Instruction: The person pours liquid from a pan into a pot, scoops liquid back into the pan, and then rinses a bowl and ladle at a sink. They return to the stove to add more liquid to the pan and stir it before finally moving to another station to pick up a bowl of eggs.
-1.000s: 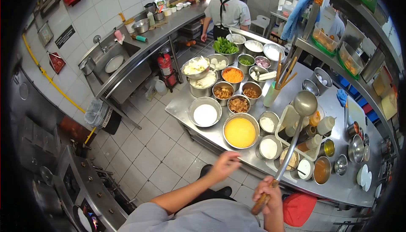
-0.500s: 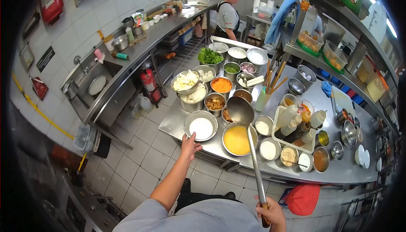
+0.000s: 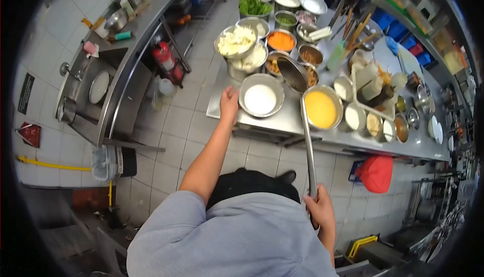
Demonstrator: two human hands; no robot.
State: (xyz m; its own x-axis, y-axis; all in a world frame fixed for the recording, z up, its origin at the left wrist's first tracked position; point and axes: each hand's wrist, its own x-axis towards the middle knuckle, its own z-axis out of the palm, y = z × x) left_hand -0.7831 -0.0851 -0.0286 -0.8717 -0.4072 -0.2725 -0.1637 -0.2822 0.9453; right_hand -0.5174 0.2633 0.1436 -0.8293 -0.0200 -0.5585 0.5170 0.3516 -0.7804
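Note:
My right hand (image 3: 321, 209) is wrapped round the lower end of a long-handled ladle (image 3: 294, 74). Its large round bowl hangs tilted over the rims of a metal pot of yellow liquid (image 3: 321, 109) and the smaller pots behind. At the left edge of a steel bowl of white contents (image 3: 260, 95) is my left hand (image 3: 229, 101), fingers loosely bent and nothing visible in them. Both containers stand at the front edge of the steel table (image 3: 218, 101).
Behind stand a pot of shredded carrot (image 3: 281, 41), leafy greens (image 3: 253, 6) and a bowl of pale chunks (image 3: 236, 42). To the right are a bottle basket (image 3: 375, 106) and several sauce pots. A red fire extinguisher (image 3: 164, 57) and a sink (image 3: 120, 62) lie left.
The view has tilted down and shifted. My left hand has drawn its spread fingers in and sits beside the white-filled bowl. My right hand keeps its grip on the ladle.

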